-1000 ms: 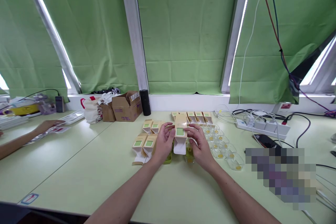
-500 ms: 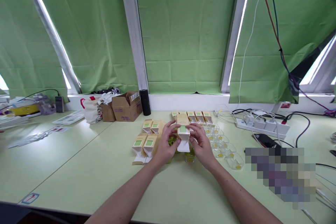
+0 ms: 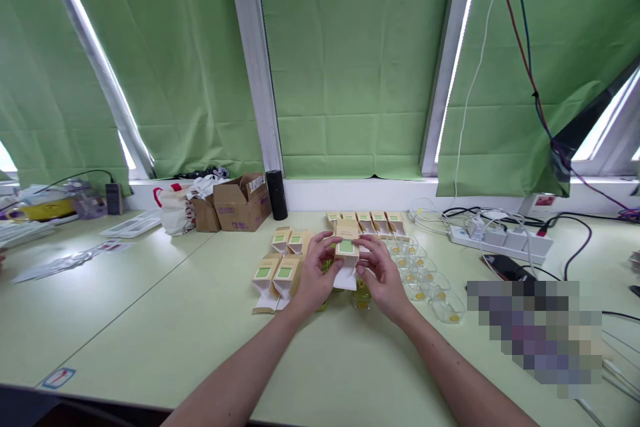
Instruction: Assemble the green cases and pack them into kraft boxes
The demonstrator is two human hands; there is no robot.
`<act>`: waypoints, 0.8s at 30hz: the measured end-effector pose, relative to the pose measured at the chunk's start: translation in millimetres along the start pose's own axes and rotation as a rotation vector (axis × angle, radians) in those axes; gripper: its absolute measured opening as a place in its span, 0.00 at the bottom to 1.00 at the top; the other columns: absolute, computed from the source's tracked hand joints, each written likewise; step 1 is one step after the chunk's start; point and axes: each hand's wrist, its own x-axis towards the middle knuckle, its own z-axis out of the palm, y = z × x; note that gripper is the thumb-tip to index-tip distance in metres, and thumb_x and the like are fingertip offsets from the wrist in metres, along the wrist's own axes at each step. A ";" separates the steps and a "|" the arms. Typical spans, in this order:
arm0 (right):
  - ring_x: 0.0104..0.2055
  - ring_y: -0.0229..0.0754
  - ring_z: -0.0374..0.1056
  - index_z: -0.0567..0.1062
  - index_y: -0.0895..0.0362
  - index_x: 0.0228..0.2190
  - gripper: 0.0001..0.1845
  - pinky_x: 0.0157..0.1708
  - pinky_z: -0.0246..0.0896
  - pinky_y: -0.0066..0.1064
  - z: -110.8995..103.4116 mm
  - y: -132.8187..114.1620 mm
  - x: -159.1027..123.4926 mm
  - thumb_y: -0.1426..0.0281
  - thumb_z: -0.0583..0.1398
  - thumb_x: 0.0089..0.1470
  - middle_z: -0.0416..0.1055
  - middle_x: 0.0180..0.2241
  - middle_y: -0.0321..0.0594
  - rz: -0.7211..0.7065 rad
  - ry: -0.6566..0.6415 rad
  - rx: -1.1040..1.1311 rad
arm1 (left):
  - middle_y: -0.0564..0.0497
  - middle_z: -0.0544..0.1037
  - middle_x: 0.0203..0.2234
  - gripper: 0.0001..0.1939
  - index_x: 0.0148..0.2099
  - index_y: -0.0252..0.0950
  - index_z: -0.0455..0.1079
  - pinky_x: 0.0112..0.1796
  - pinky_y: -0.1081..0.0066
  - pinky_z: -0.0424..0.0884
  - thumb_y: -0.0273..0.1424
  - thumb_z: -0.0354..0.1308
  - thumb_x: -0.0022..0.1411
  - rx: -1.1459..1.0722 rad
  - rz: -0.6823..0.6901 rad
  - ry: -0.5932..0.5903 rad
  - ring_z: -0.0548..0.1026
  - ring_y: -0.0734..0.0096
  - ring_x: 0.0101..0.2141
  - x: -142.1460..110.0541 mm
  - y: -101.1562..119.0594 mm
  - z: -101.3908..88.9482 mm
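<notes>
Between my two hands is a small cream carton (image 3: pixel 347 248) with a green label, its white flap hanging down toward me. My left hand (image 3: pixel 318 273) grips its left side, and my right hand (image 3: pixel 383 275) grips its right side, fingers on the upper edges and thumbs low by the flap. Below and partly hidden by the hands stand small green jars (image 3: pixel 361 296). To the left, several similar cartons (image 3: pixel 284 273) stand with flaps open. Clear plastic cups (image 3: pixel 440 295) with yellow spots are lined up right of my right hand.
Another row of cartons (image 3: pixel 381 223) stands behind my hands. Farther back are a cardboard box (image 3: pixel 243 203), a black cylinder (image 3: pixel 277 195) and a white bag (image 3: pixel 175 210). On the right lie a power strip (image 3: pixel 503 245), cables and a black device (image 3: pixel 506 267).
The held carton has shifted slightly left, and my right thumb has moved a little left toward its flap. Both hands still hold it.
</notes>
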 end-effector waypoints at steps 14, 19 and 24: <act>0.49 0.47 0.76 0.75 0.45 0.55 0.23 0.49 0.76 0.44 0.3 -0.2 -1.2 0.71 0.61 0.59 0.60 0.62 0.47 0.002 -0.013 0.028 | 0.42 0.66 0.60 0.16 0.56 0.42 0.75 0.48 0.61 0.78 0.32 0.63 0.67 -0.007 -0.007 0.006 0.79 0.66 0.44 -0.8 0.5 0.5; 0.49 0.46 0.75 0.75 0.45 0.55 0.23 0.49 0.76 0.44 1.0 -2.2 -1.2 0.70 0.61 0.59 0.59 0.63 0.46 0.013 -0.005 0.031 | 0.42 0.66 0.60 0.15 0.56 0.41 0.75 0.47 0.64 0.78 0.33 0.63 0.67 0.003 -0.008 0.005 0.78 0.67 0.44 -1.0 1.4 0.8; 0.50 0.46 0.75 0.75 0.45 0.55 0.21 0.49 0.74 0.41 1.1 -3.8 -1.3 0.69 0.62 0.61 0.59 0.62 0.46 0.029 -0.008 0.047 | 0.43 0.66 0.60 0.16 0.56 0.42 0.74 0.48 0.62 0.78 0.32 0.63 0.67 0.014 -0.015 0.003 0.78 0.66 0.44 -2.3 2.3 0.8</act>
